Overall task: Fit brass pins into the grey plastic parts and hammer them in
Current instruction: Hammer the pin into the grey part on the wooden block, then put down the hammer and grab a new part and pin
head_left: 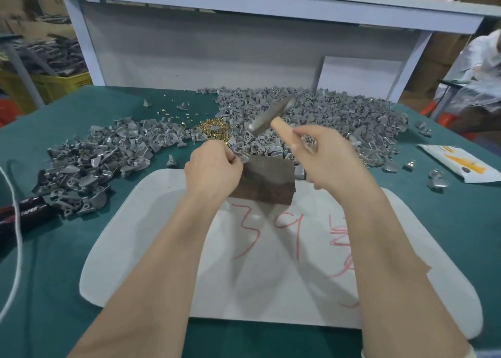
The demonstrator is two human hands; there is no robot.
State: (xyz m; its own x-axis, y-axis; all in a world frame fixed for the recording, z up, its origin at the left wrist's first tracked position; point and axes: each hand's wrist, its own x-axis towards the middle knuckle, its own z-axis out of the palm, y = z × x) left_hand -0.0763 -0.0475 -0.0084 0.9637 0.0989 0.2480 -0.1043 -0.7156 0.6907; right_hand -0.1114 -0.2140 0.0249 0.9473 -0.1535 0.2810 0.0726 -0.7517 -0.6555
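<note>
Head view: a green table (pixel 54 276) is seen from above, with two bare forearms reaching in from the lower edge.
Left hand (pixel 214 168): the fingers are curled, and a small grey part (pixel 243 157) is pinched between thumb and fingertips at the far left corner of the dark block (pixel 264 180).
Right hand (pixel 328 160): the fingers are wrapped round the wooden handle of the hammer (pixel 284 132).
Hammer head: it is held raised and tilted above the right-hand heap, clear of the block, and is blurred by motion.
Pin in the held part: whether one is seated cannot be told, as the spot is too small and partly hidden by the fingers.
Dark block: it is set on the far edge of the white mat (pixel 271 276), between the two hands.
White mat: it is laid flat on the table and is marked with red handwriting.
Brass pins (pixel 214 130): a small heap is seen just beyond the left hand, between the two grey heaps; a few are scattered farther back.
Grey plastic parts (pixel 339 113): a large heap is spread beyond the right hand, and a second heap (pixel 95 165) lies to the left.
Surroundings: a black tool (pixel 27 212) and a white cord (pixel 16 235) lie at the left edge, and a white-and-yellow packet (pixel 461 165) lies at the right.
</note>
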